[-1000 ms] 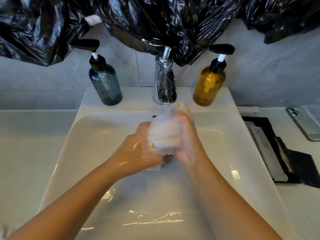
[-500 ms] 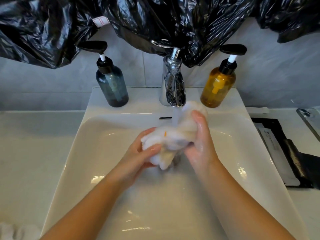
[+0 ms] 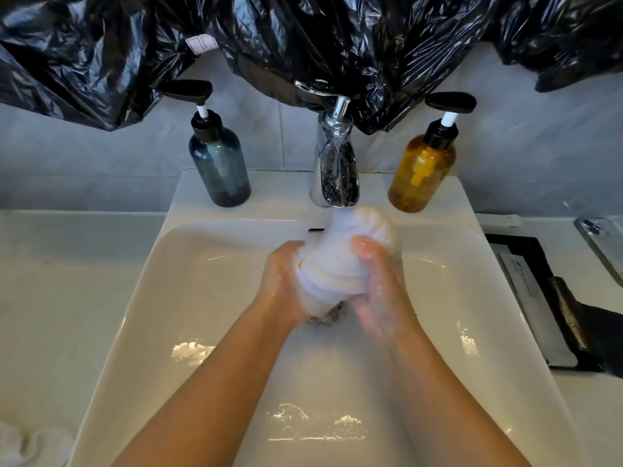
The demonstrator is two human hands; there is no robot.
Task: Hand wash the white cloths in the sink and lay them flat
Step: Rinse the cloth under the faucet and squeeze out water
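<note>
A bunched, wet white cloth (image 3: 340, 257) is held over the middle of the white sink (image 3: 188, 298), just under the chrome faucet (image 3: 335, 170). My left hand (image 3: 286, 284) grips its left side and my right hand (image 3: 374, 284) grips its right side, fingers curled round it. The cloth's top bulges up to the spout. A small orange mark shows on the cloth near my left thumb. Another white cloth (image 3: 30, 443) lies on the counter at the bottom left corner, partly cut off.
A blue pump bottle (image 3: 219, 163) stands left of the faucet and an amber pump bottle (image 3: 423, 170) right of it. Black plastic sheeting (image 3: 303, 38) hangs above. A black tray with packets (image 3: 546, 298) and a phone (image 3: 603, 247) lie on the right counter.
Both hands keep kneading the cloth under the faucet. The bundle has turned from lying sideways to more upright, and my right hand has slid lower on it.
</note>
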